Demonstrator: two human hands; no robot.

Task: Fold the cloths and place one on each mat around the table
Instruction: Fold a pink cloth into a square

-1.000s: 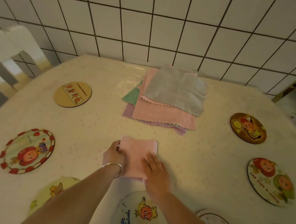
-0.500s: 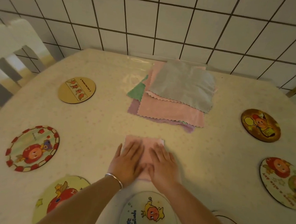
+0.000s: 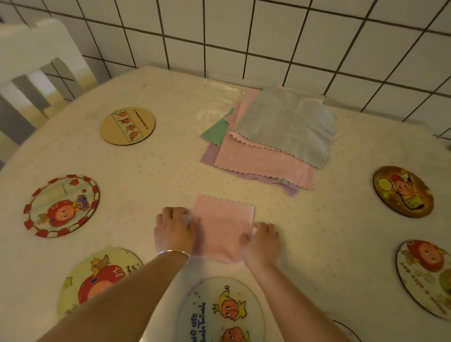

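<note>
A small folded pink cloth (image 3: 221, 228) lies flat on the round table (image 3: 146, 179) in front of me. My left hand (image 3: 174, 229) is at its left edge and my right hand (image 3: 263, 242) at its right edge, both with curled fingers pinching the cloth's sides. Behind it sits a stack of unfolded cloths (image 3: 263, 166) with a grey one (image 3: 286, 127) on top, then pink, green and purple. Several round picture mats ring the table, none with a cloth on it; the nearest mat (image 3: 221, 322) lies just below my wrists.
More mats lie at the left (image 3: 61, 206) (image 3: 128, 125) (image 3: 98, 280) and right (image 3: 403, 190) (image 3: 434, 279). A white chair (image 3: 22, 68) stands at the table's left. The tiled wall (image 3: 259, 36) runs along the far edge.
My hands, which were pressing flat on top of the pink cloth, have slid apart to its left and right edges, and their fingers have curled.
</note>
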